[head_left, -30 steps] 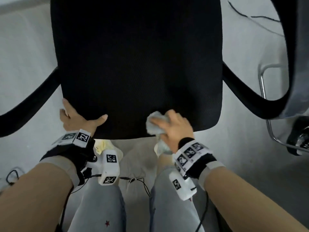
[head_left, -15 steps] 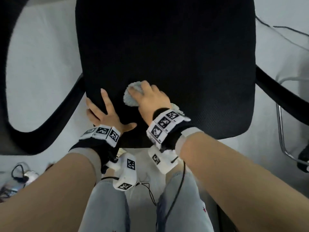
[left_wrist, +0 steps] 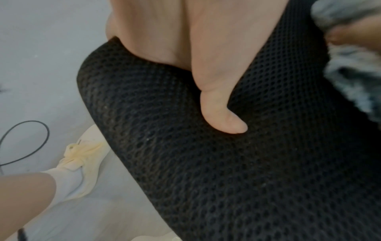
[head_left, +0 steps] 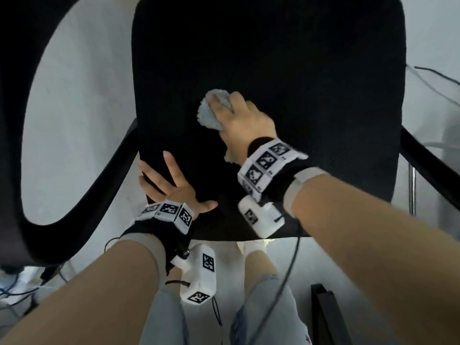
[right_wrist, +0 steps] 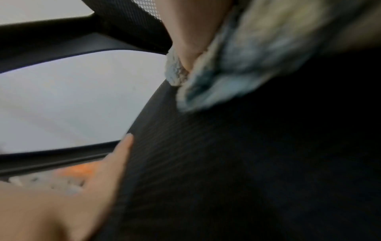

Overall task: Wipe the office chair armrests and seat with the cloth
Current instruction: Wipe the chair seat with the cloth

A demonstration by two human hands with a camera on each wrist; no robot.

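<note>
You are wiping the black mesh-fabric seat point(head_left: 311, 100) of the office chair. Your right hand point(head_left: 245, 120) is curling its fingers over the bunched pale blue-grey fleecy cloth point(head_left: 210, 113) and pressing it onto the seat a little left of centre. Your left hand point(head_left: 171, 184) is lying flat with fingers spread straight, holding nothing, bracing the seat's front corner at 7 o'clock from the cloth; the left wrist view is showing the thumb point(left_wrist: 218, 104) lying straight on the mesh.

Judgement on technique: keep the cloth balled under the palm so the pressure stays even, and be running overlapping strokes outward toward 12 and 3 o'clock, where most of the mesh appears not yet covered. Keep the left hand bracing, since the chair probably swivels or rolls. The mesh will likely drag at the fleece, so slow strokes should serve better. The curved black plastic armrest point(head_left: 82, 215) at 9 o'clock and its partner point(head_left: 428, 163) at 3 o'clock are waiting outside both hands.

Against the frame one second back: the cloth is now sitting well inside the seat rather than at its front edge, and the left hand is reaching farther onto the corner, fingers wider.
</note>
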